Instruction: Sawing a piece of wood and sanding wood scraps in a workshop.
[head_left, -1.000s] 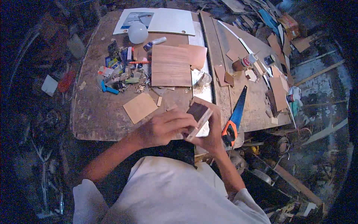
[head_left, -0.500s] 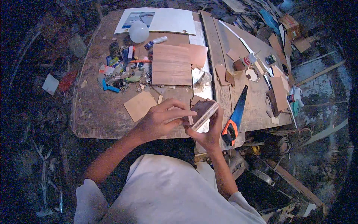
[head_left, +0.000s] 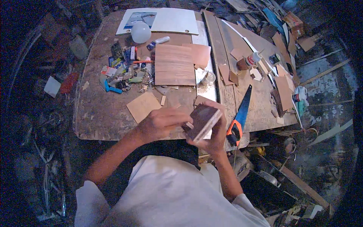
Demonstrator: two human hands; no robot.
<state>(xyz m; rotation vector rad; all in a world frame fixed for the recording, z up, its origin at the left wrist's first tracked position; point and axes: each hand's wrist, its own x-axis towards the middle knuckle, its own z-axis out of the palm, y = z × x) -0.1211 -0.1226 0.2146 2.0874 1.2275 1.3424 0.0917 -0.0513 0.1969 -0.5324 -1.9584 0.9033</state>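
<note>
My right hand [head_left: 214,137] holds a small dark brown wooden block [head_left: 202,120] from below, tilted over the near edge of the worn wooden workbench [head_left: 99,113]. My left hand [head_left: 163,122] presses a small pale piece [head_left: 189,125] against the block's left side with pinched fingers. Just beyond my left hand, a light plywood square [head_left: 143,106] lies flat on the bench. A hand saw with an orange handle and blue blade [head_left: 239,115] lies to the right of my right hand.
A larger brown veneer board [head_left: 174,64] lies mid-bench, with a white sphere [head_left: 141,32] and white panel [head_left: 166,20] behind it. Small clutter [head_left: 123,73] is heaped at the left. Wood offcuts [head_left: 281,89] and a small pot [head_left: 250,60] sit right. Scrap covers the floor around.
The block has turned in my hands, and both hands have shifted slightly right and toward me along the bench edge. My left hand keeps working at the block's side.
</note>
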